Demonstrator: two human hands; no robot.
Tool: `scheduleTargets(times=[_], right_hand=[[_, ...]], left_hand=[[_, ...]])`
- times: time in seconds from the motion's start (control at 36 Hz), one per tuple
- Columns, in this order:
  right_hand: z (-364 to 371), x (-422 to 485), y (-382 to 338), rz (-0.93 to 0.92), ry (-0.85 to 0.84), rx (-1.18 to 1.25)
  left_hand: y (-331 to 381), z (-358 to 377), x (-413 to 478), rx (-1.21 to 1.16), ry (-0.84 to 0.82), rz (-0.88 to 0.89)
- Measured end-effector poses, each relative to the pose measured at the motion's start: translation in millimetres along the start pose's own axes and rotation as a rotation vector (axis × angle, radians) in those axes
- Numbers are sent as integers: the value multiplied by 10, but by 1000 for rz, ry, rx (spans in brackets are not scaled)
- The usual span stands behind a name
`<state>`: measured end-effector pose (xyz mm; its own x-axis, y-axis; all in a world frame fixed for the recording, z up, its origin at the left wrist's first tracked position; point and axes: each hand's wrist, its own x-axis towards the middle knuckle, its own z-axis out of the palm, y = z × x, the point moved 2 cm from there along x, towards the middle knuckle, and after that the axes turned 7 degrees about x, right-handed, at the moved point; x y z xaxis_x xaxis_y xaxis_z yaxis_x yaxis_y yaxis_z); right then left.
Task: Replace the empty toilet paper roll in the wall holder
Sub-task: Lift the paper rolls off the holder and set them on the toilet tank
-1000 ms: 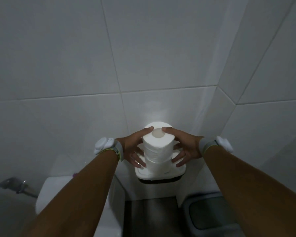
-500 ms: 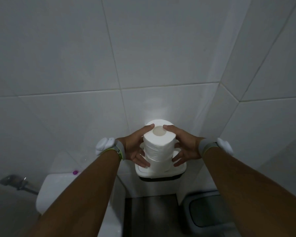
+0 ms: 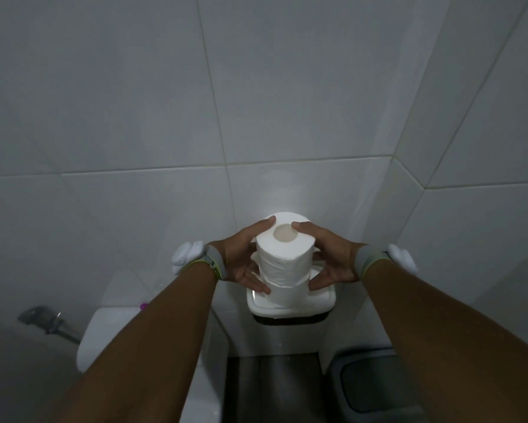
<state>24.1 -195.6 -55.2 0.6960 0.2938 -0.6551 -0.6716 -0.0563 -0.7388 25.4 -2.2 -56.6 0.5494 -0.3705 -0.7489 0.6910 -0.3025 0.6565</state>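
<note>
Roll (image 3: 284, 251): a full one stands upright, core hole up, at lower centre of the frame, atop the white holder (image 3: 291, 303) on the tiled wall (image 3: 165, 117). It seems to rest on a second roll (image 3: 282, 290), though that is not certain. By my reading, the fresh roll is still only stored on top, so fitting it into the holder remains to be done; no empty tube is visible. The left hand (image 3: 241, 257) and right hand (image 3: 329, 257) cup it from either side, half open, thumbs on its top rim and fingers against its sides.
</note>
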Motion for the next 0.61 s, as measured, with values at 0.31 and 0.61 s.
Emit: scheduleTargets(times=[0.31,0.61], right_hand=[[759,-84,-183,-21,-121,-79],[1822,267,-115,26,-246,-164]], left_hand=[[-220,-413,-755,-88,110,47],[-820,-1147,-1323,-168,228,51]])
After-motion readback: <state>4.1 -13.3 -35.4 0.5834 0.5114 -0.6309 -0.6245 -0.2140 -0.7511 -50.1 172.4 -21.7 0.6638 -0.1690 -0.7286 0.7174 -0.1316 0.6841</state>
